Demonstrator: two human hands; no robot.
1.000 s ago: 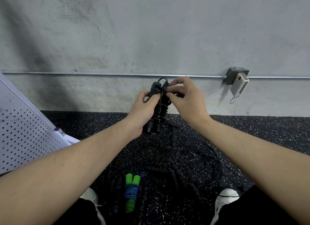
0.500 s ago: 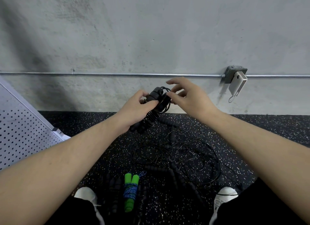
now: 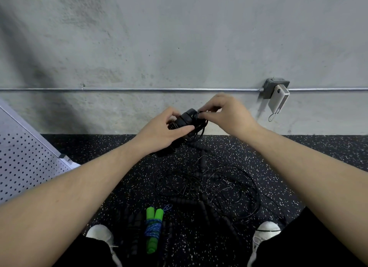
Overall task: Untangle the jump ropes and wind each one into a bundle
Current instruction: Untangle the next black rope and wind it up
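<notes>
My left hand [image 3: 161, 130] grips a black jump rope bundle [image 3: 187, 120], held up in front of the wall with its handles pointing down-left. My right hand [image 3: 225, 112] pinches the thin black cord at the bundle's upper right end. Below on the floor lies a tangle of black ropes [image 3: 209, 189] with thin cords and several segmented black handles. Nearer to me lies a wound bundle with green handles and blue cord [image 3: 153, 229], and beside it dark wound ropes [image 3: 132, 231] that are hard to make out.
The floor is black speckled rubber [image 3: 298, 153] meeting a grey concrete wall. A metal conduit [image 3: 139, 90] runs along the wall to a junction box with a white power bank [image 3: 277, 98]. A perforated white panel [image 3: 23, 161] stands at left. My white shoes [image 3: 266, 230] flank the ropes.
The bundle has tilted from upright to lying across my left hand. My right hand let go briefly, then came back and pinches the cord at the top end.
</notes>
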